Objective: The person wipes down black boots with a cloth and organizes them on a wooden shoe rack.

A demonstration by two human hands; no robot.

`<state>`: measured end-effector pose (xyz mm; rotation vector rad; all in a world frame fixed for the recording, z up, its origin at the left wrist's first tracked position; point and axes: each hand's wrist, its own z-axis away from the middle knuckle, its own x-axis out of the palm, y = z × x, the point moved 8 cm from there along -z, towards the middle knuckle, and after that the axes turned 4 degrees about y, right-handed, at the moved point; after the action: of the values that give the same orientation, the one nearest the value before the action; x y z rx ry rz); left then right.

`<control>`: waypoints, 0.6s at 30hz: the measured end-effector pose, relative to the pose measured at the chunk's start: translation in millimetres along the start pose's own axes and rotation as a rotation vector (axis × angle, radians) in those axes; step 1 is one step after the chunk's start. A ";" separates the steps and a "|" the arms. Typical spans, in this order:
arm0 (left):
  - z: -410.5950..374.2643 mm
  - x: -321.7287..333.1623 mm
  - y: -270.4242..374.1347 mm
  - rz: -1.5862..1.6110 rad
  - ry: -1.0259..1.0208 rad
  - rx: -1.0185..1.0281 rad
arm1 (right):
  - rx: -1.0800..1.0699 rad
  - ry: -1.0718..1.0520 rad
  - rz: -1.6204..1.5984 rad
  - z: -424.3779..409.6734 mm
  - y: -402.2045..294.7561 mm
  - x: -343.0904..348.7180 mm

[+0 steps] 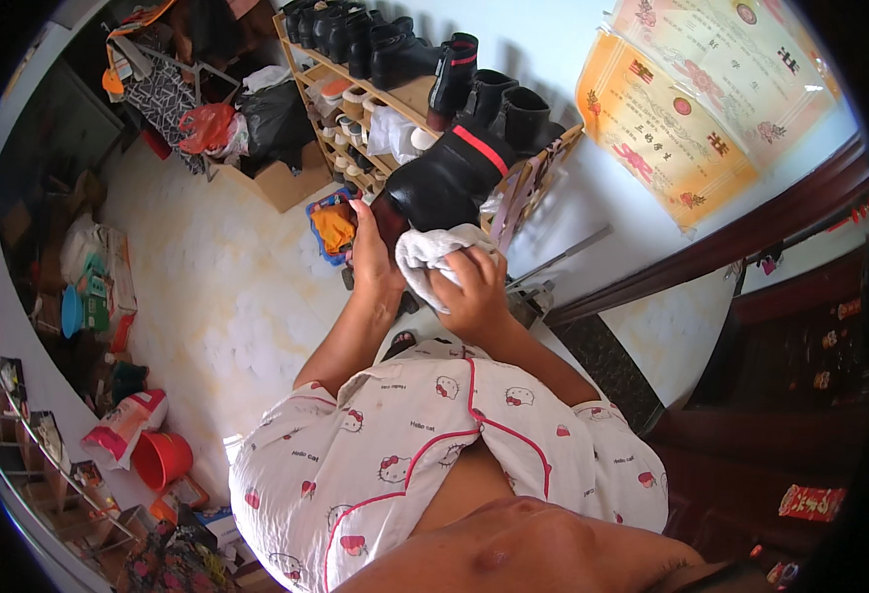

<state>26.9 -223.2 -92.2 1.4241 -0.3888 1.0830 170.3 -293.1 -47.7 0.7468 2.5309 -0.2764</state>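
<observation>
A black leather ankle boot [438,181] with a red band round its top is held up in front of me, lying on its side. My left hand [374,248] supports it at the dark red sole, thumb pointing up; the fingers are mostly hidden behind the boot. In my right hand [471,282] is a bunched whitish cloth [423,256], pressed against the near side of the boot. A similar boot [455,74] with red stripes stands upright on the top of the shoe rack, just beyond.
The wooden shoe rack [405,96] against the wall carries several black boots and other shoes. An open cardboard box [293,181] with bags above it is left of the rack. A blue basket [312,211] holds orange cloth. A red bucket [162,459] stands lower left.
</observation>
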 end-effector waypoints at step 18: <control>4.5 -37.4 -20.9 0.155 0.024 -0.293 | 0.984 -0.232 -1.064 42.4 78.1 40.4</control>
<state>26.1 -236.7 -133.2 1.1342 -0.6223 1.1155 200.6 -223.3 -108.9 -0.4386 2.2064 -1.8771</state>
